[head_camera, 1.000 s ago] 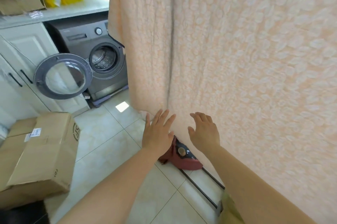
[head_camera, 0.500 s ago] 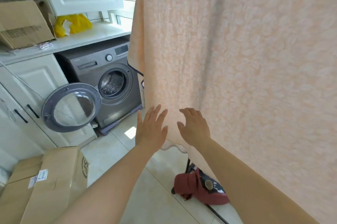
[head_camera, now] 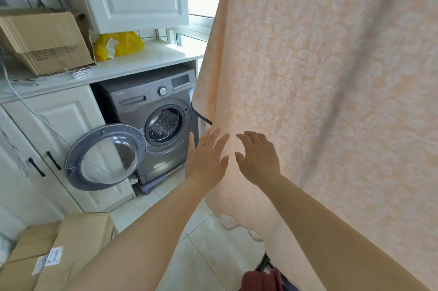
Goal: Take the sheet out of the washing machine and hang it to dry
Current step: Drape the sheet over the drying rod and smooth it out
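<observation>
A peach-coloured sheet (head_camera: 320,82) with a pale leaf pattern hangs spread out, filling the right half of the head view, its scalloped lower edge above the floor. My left hand (head_camera: 206,160) is flat with fingers straight at the sheet's left edge. Beside it my right hand (head_camera: 259,160) lies spread against the fabric, fingers slightly bent. Neither hand grips the cloth. The grey washing machine (head_camera: 151,105) stands at the back under a counter, its round door (head_camera: 104,156) swung open and the drum looking empty.
Cardboard boxes (head_camera: 59,252) sit on the floor at lower left. Another carton (head_camera: 45,41) and a yellow bag (head_camera: 118,45) rest on the white counter. A red cloth (head_camera: 260,281) lies by the black rack base on the tiled floor.
The view has tilted upward, so the washing machine and hands sit lower in frame. Both hands stay flat on the sheet, seemingly sliding up its surface.
</observation>
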